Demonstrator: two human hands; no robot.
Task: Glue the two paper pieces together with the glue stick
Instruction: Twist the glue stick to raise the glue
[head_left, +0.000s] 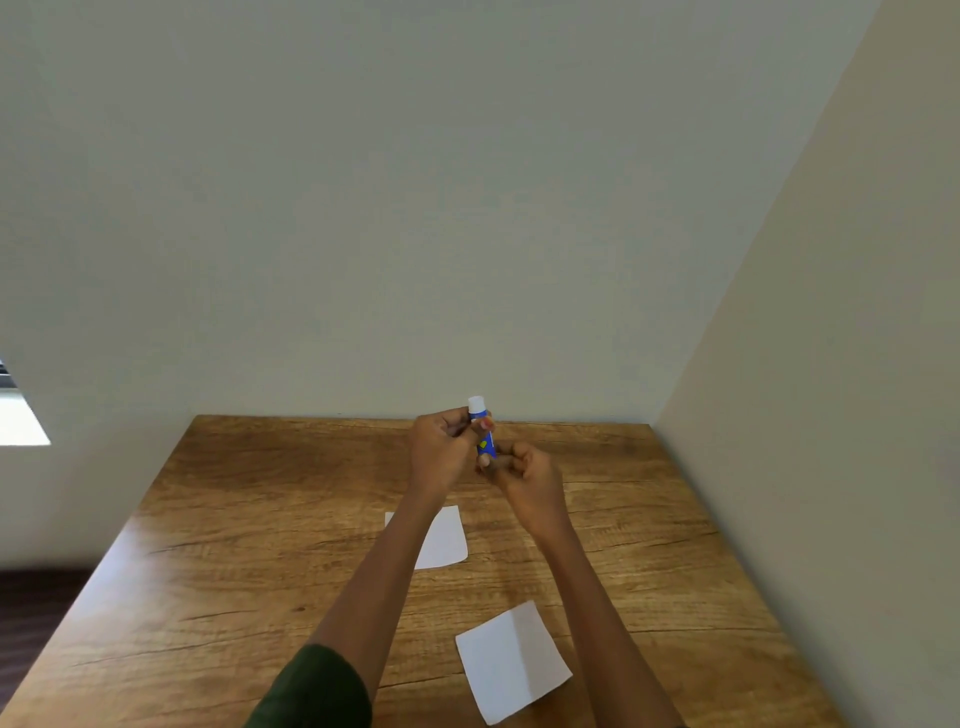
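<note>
Both hands hold one glue stick up in the air over the far half of the table, roughly upright with its white end on top. The left hand has its fingers curled round the upper part of the blue tube, just under that white end, while the right hand pinches the bottom of the tube from below. This two-ended hold looks meant for twisting or pulling the stick open, one hand steadying while the other turns, so the task seems to be at the opening step with no glue on paper yet. Two pieces of white paper lie flat on the table, well apart from each other: the far paper is partly hidden under the left forearm, and the near paper sits between the two forearms, a faint crease down its middle. They lie within easy reach below the hands, ready for gluing. A dark green sleeve covers the left upper arm.
</note>
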